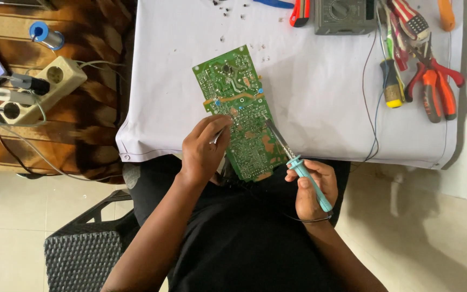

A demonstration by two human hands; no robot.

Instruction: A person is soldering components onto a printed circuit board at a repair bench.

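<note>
My right hand (310, 186) grips teal-handled soldering iron (293, 160), tip on green rectangular circuit board (241, 111); left hand (204, 148) pinches thin solder wire (218, 135).

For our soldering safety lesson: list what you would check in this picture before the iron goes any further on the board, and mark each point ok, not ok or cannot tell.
1. Right hand grips the soldering iron by its blue handle, clear of the metal shaft: ok.
2. Iron tip rests on the green circuit board: ok.
3. Left hand holds a thin metal tool at the board: ok.
4. Board lies fully on the white cloth: not ok, its near end overhangs the edge.
5. Tip hot: cannot tell.
</note>
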